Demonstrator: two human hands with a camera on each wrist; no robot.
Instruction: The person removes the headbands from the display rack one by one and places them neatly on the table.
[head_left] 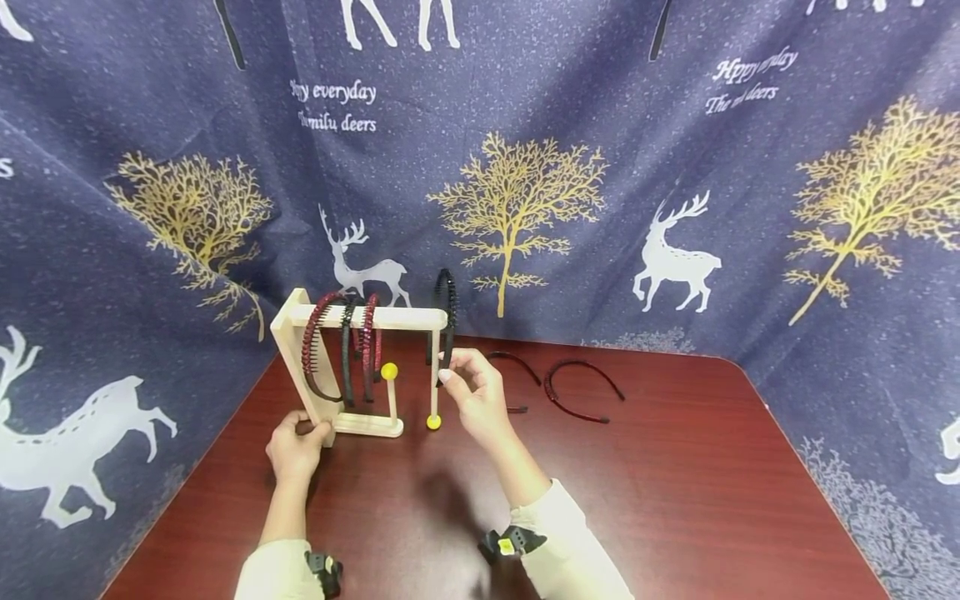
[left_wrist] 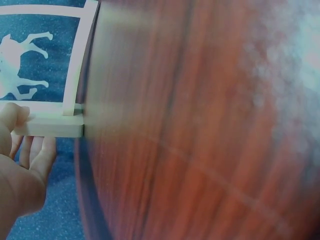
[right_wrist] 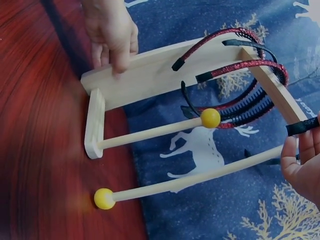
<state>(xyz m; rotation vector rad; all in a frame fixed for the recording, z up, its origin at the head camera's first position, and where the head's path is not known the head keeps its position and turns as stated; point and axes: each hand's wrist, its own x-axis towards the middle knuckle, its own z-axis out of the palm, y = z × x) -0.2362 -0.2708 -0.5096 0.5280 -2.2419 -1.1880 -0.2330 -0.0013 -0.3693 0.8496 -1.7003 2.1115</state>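
A pale wooden stand rises on the left of the table, its top bar pointing right. My left hand grips the foot of its upright, thumb on one face and fingers on the other. Near the bar's free end, my right hand pinches a black toothed headband by one end; its arch stands above the bar. Farther left on the bar hang a braided red headband, a black headband and a sparkly red headband. The right wrist view shows the held black tip at my fingers.
Right of my right hand, a dark red headband and a partly hidden black headband lie on the reddish-brown table. Two rods on the stand end in yellow balls, one upright, one hanging. A blue deer-print cloth hangs behind.
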